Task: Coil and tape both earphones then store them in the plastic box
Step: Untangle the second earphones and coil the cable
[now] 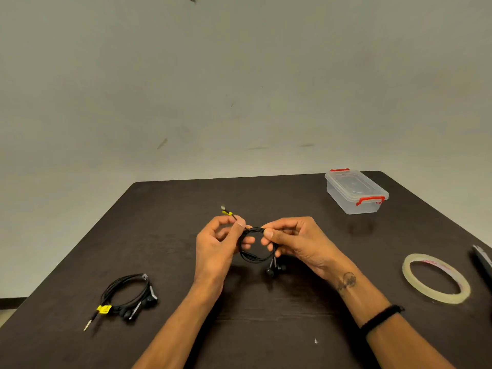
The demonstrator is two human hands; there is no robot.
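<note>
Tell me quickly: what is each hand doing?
Left hand: pinches the coiled earphone near its plug end.
Right hand: grips the same coil.

Dark table (165, 209) against scuffed grey-white wall (239, 89).

hands (217, 243) pinching coiled earphone (257, 258), closed box (355, 193)

I see black earphones (257, 246) with a yellow tag (226, 212), a clear box (355, 193) with red clasps (370, 200), and a dark brown table (170, 214).
</note>
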